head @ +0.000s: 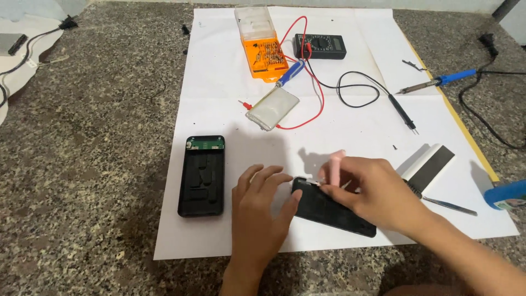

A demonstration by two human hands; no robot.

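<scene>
Pressing down with spread fingers, your left hand [257, 211] steadied the near-left end of the black back cover [334, 211], which lay flat on the white paper sheet [219, 109]. Its long axis ran from your left fingertips away to the right and slightly toward you, passing under your right hand [372, 192]. That right hand was closed around a pink tool [335, 164], held upright with its lower end at the cover's upper-left corner, just beside your left fingertips. Both hands touched the cover; the right sat over more of it. Left of your left hand, well apart, lay the open black power-bank shell [201, 175].
</scene>
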